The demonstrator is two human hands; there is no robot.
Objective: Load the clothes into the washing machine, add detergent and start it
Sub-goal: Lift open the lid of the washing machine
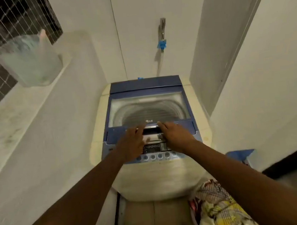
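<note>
White-walled nook; both hands, left hand (pixel 132 142) and right hand (pixel 174 133), rest open-fingered (flat) on washing machine (pixel 154 174) lid (pixel 148 110).

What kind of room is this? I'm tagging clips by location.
Probably a narrow laundry nook: a top-loading washing machine against the wall, a water tap above it, and clothes piled beside it.

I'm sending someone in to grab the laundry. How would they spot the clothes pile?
Start at the washing machine in the narrow white alcove. On the floor at its front right corner lies the clothes pile. It is the only patterned thing there: crumpled yellow, white and red checked fabric.
</note>
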